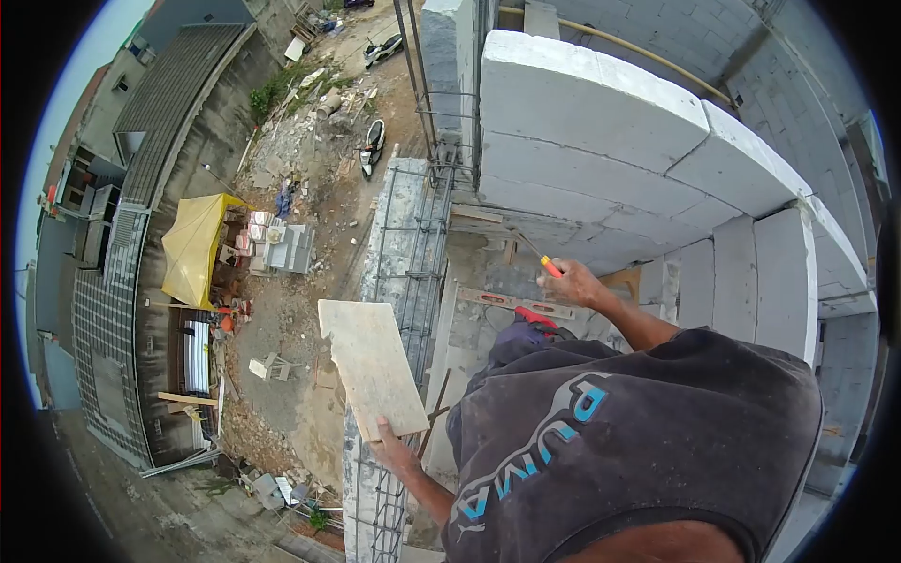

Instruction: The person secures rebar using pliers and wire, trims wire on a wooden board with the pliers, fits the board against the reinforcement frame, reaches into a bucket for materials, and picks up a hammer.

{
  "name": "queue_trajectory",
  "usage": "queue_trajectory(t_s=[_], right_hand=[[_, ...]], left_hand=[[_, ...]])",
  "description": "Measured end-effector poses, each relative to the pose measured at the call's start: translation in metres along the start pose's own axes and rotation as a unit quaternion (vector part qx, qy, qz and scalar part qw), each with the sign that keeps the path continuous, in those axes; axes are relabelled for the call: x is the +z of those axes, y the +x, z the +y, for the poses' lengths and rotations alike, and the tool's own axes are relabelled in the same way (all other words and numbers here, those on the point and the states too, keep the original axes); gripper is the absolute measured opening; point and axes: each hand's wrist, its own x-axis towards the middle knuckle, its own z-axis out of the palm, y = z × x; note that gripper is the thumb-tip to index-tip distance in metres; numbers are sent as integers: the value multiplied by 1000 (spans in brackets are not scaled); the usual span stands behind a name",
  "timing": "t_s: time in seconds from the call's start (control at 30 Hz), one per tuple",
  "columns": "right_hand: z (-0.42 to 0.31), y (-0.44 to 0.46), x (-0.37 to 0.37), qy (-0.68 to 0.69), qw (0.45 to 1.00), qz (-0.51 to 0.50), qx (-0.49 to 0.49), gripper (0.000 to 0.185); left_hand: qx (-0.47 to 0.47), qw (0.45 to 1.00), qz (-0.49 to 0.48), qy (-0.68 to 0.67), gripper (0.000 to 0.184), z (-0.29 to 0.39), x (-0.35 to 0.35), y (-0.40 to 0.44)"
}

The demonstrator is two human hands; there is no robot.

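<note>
My left hand [398, 454] grips the lower end of a flat, pale board [374, 371], with the thumb on its face. The board is held out over the rebar-topped beam [396, 244]. My right hand [574, 285] is closed round the red-and-yellow handle of a hand tool [550, 266]. A thin metal shaft runs from this handle toward the block wall; its tip is too small to make out. Below the right hand lies a long spirit level [507, 302], partly hidden by my clothing. A red object [535, 319] shows beside it.
A wall of pale blocks [601, 122] rises ahead and curves round to the right. Steel bars [427, 84] stand upright at the wall's end. Far below on the left are a yellow canopy [197, 249], a scooter [373, 148], rubble and stacked materials, past the beam's edge.
</note>
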Motion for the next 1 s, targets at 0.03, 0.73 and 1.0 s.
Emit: queue_trajectory(t_s=[0.03,0.73,1.0], right_hand=[[-23,-3,-8,-2,999,45,-12,49],[-195,22,-289,-21,853,455,-253,47],[-181,80,-292,70,895,391,-205,44]], left_hand=[[-12,999,-8,32,68,5,-1,9],[307,910,-87,266,45,217,167,167],[352,848,-154,364,44,298,264,200]])
